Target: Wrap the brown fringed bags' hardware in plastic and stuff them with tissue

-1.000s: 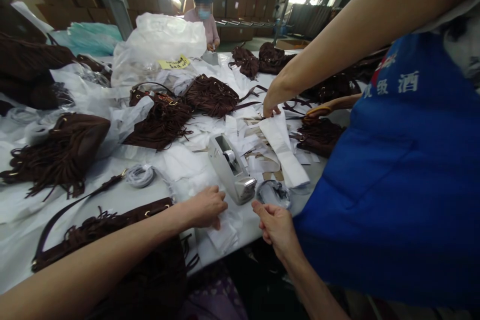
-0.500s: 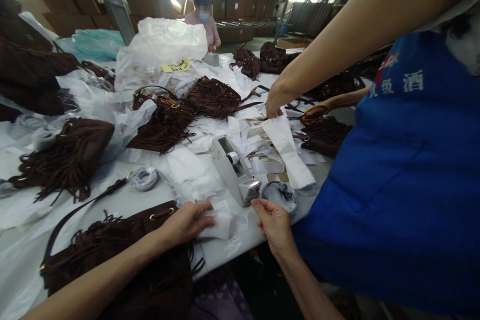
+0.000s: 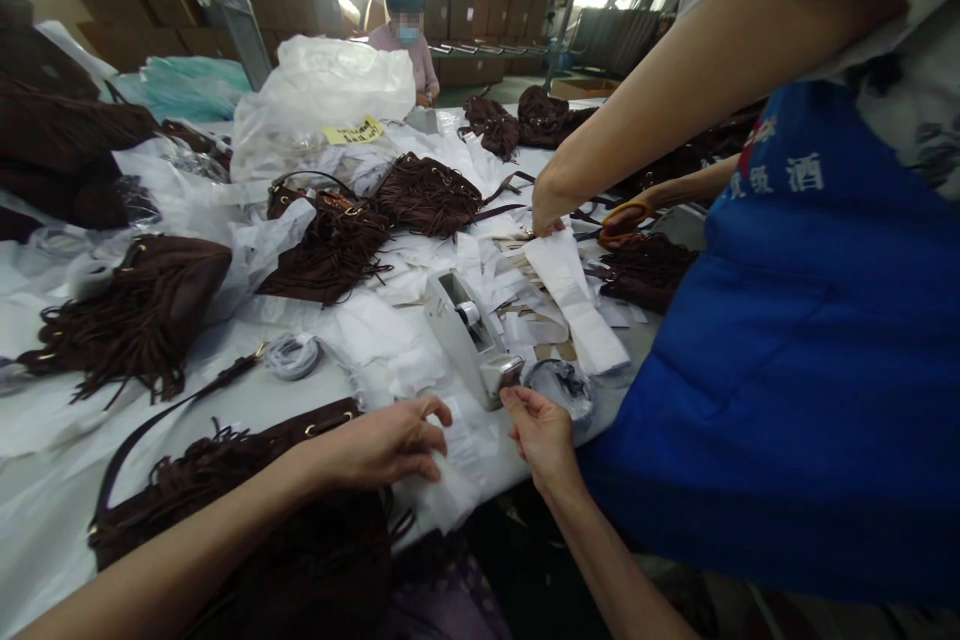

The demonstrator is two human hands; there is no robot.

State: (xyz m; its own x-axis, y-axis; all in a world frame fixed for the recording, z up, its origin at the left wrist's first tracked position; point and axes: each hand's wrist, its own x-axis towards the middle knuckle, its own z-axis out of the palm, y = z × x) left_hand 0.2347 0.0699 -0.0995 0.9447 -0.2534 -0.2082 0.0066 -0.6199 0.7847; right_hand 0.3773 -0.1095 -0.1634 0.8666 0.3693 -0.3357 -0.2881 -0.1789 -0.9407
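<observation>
My left hand (image 3: pixel 390 440) lies over the top edge of a brown fringed bag (image 3: pixel 247 490) at the table's near edge, its fingers curled on a piece of white paper (image 3: pixel 461 455). My right hand (image 3: pixel 536 430) is just right of that paper, its thumb and fingers pinched together close to the cutter end of a grey tape dispenser (image 3: pixel 472 335). What the pinch holds is too small to make out.
A person in a blue apron (image 3: pixel 787 340) stands at my right, one hand (image 3: pixel 547 210) on a long white paper strip (image 3: pixel 577 305), the other holding orange scissors (image 3: pixel 626 220). Several brown fringed bags (image 3: pixel 135 310), plastic bags (image 3: pixel 322 90) and paper scraps cover the table. Another person (image 3: pixel 409 25) works at the far end.
My left hand has drawn back from the dispenser to the bag's edge and gathered the white paper. My right hand has moved slightly up towards the dispenser's cutter.
</observation>
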